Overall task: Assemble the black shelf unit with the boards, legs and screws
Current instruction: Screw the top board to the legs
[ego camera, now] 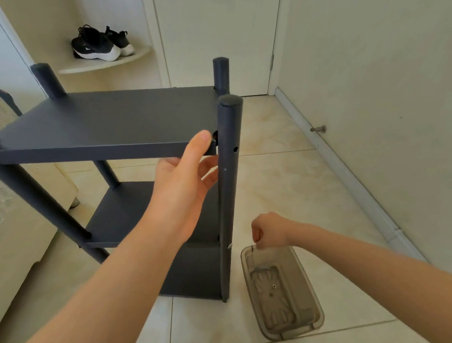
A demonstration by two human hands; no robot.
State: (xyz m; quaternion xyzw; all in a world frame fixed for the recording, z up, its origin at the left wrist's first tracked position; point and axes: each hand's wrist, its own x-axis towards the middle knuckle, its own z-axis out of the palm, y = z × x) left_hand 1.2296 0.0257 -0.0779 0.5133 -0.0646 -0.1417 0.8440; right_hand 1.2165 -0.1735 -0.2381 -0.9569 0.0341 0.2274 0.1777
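Observation:
The black shelf unit stands on the tiled floor with its top board (113, 119) between round legs. My left hand (186, 174) grips the front right corner of that board, thumb on top and fingers under it, beside the near right leg (227, 187). A lower board (130, 213) and the bottom board (194, 271) show beneath. My right hand (267, 231) hovers with curled fingers over the far end of a clear plastic tray (315, 302) on the floor; what it pinches is too small to tell. Two small screws (273, 290) lie in the tray.
A beige sofa (12, 239) stands close on the left. A white wall with a doorstop (318, 129) runs along the right, and a closed door (217, 38) lies behind. Black sneakers (101, 44) sit on a corner ledge.

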